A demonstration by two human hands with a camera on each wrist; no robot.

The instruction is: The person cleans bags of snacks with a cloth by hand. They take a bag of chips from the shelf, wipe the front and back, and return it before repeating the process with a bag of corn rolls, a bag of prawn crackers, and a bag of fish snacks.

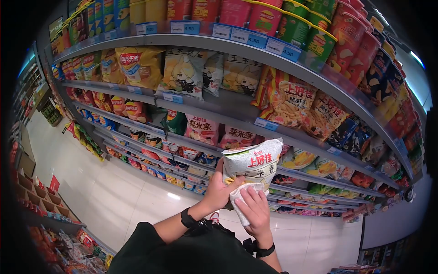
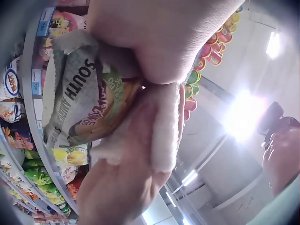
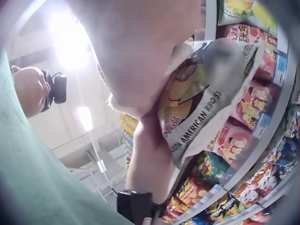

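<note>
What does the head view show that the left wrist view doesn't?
Only the head view shows both hands whole: the left hand grips the snack bag from the side and the right hand presses a white cloth on its lower front. It also shows the floor.
Only the left wrist view shows the bag's other face, printed SOUTH, and the ceiling lights.
Both show the bag, the cloth and the stocked shelves.

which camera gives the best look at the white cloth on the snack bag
The head view: the white cloth lies under the right hand against the snack bag, held by the left hand. The left wrist view shows a blurred strip; the right wrist view hides most of it.
</note>
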